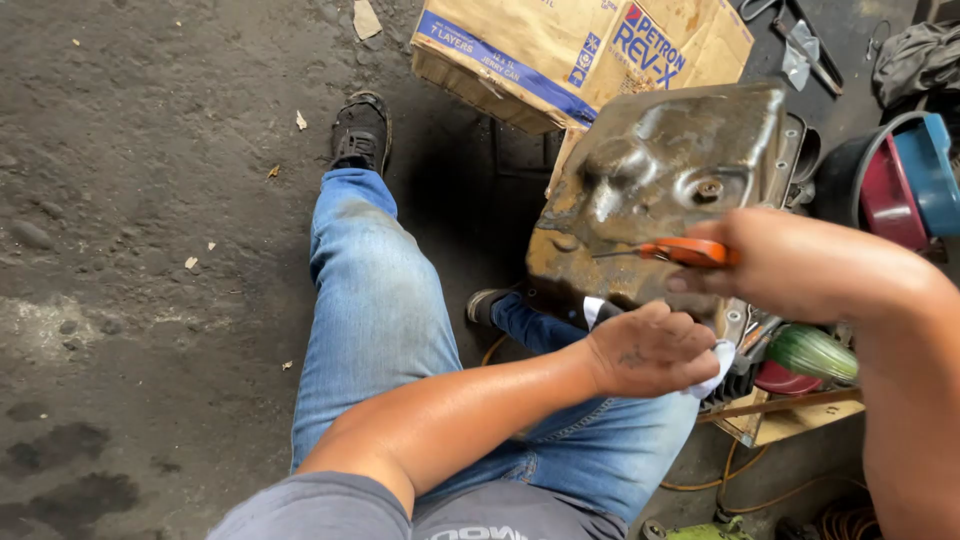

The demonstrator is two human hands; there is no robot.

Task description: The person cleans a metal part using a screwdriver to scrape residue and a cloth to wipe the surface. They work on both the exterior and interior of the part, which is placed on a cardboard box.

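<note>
Right of centre in the frame, the right hand is gripping an orange-handled tool — its thin metal tip is pointing left across a dirty metal pan that is leaning below a cardboard box at the top. Just below, the left hand is clenching a white cloth against the pan's lower edge — blue jeans are filling the middle.

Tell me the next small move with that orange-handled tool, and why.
Probably bring the tool tip down onto the metal pan. The right hand holds it just above the dirty surface, while the left hand presses a white cloth at the pan's near edge.
</note>
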